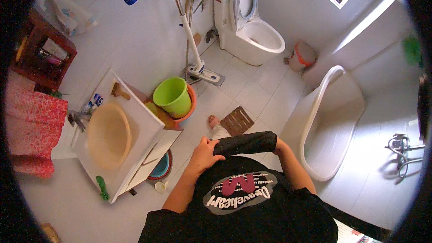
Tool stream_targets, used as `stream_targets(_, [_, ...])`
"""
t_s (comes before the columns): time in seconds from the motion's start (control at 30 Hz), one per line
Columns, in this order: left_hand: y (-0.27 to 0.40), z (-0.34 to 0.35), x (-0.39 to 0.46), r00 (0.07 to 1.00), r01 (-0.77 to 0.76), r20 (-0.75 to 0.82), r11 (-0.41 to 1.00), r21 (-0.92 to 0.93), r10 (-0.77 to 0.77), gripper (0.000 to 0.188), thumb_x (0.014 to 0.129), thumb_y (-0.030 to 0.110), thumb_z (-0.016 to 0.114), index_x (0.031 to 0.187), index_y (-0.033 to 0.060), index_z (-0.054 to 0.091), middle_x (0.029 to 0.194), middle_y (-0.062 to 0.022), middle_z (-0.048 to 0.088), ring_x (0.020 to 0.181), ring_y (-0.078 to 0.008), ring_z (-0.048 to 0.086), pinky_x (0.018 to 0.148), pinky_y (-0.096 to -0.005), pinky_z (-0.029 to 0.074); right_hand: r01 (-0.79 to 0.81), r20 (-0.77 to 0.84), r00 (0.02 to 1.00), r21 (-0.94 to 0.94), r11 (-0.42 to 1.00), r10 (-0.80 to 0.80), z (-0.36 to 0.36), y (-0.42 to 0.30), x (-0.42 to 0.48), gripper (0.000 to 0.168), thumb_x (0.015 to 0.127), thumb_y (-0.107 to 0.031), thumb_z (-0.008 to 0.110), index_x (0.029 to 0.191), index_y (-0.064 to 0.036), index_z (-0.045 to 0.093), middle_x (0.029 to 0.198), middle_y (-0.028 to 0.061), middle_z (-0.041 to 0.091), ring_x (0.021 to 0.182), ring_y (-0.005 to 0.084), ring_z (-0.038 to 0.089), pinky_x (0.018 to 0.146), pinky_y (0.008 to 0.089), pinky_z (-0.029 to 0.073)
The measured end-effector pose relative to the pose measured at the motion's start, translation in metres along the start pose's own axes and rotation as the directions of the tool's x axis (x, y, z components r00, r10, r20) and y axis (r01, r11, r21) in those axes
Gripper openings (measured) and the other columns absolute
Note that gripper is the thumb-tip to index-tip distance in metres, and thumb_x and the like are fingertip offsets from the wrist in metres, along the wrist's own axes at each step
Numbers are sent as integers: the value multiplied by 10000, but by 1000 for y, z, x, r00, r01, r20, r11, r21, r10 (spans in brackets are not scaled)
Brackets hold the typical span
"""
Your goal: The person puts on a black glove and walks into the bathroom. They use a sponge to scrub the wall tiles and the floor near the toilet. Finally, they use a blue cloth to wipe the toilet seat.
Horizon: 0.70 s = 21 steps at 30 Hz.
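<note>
A dark rolled or folded cloth (245, 144) lies crosswise in front of my black shirt. At its left end, my left hand (206, 152) grips it, with the thumb and fingers against the fabric. My right hand (278, 146) is at the other end, mostly hidden by the cloth, so its fingers do not show. Beyond the cloth, a brown slatted mat (237, 120) rests on the tiled floor beside one bare foot (213, 121).
A vanity with a tan basin (108, 136) stands left, near a green bucket (172, 98) and a flat mop (206, 73). The toilet (251, 37), its lid raised, is ahead, with a waste bin (302, 56) beside it. A white bathtub (332, 125) stands right.
</note>
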State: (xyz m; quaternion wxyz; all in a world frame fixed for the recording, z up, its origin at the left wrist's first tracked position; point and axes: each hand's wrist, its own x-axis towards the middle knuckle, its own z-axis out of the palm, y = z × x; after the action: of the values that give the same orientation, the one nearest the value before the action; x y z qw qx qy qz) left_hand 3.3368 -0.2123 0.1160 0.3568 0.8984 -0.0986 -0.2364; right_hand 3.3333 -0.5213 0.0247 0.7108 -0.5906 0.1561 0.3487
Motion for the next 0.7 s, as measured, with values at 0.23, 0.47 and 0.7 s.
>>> stream_targets(0.23, [-16,-14,82,999,-26,30,994,109,23,316,725,239,708,993,80,654,1097,-167,469,1000,-351,530,855,-409,454,-26,8,1000,-187,982,28,-20,-66,53,198,756,-100,653,939,-25,669,790,37,655,628,103,568,493,243,455])
stream_targets(0.47, [-28,-61,155,996,-34,-87,999,26,36,198,771,219,650,821,28,666,1136,-112,514,1043,-327,480,909,-402,407,-218,-13,976,-132,967,218,-88,-75,163,102,764,-179,621,815,-94,644,707,3,606,573,119,518,473,270,375])
stream_targets(0.7, [-46,-90,207,990,60,-134,996,73,-50,261,799,238,623,881,-9,644,1028,-105,579,995,-323,490,867,-395,419,-405,130,913,166,899,387,-80,-145,208,320,898,-335,531,1065,-68,584,928,42,633,805,166,596,711,349,478])
